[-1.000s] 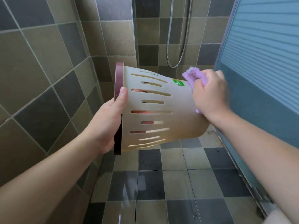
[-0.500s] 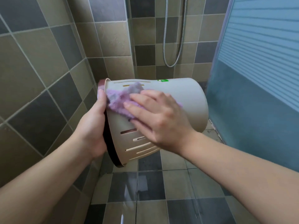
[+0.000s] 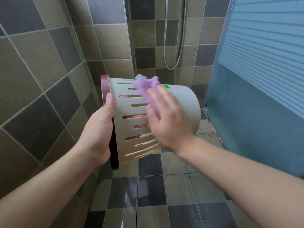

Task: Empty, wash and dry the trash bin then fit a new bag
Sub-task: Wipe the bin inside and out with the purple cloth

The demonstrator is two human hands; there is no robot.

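A beige slotted trash bin with a dark red rim is held on its side in the air, its opening facing left. My left hand grips the rim, thumb on the outer wall and fingers inside, showing through the slots. My right hand, blurred by motion, lies flat on the bin's side and presses a purple cloth against it. A small green sticker sits on the bin's upper side.
A tiled wall stands close on the left. A shower hose hangs on the back wall. A frosted blue glass door closes off the right. The checkered floor below looks wet.
My right hand with the cloth swept from the bin's base to near the rim, then back toward the middle. The bin has rolled slightly in my left hand, showing more slots.
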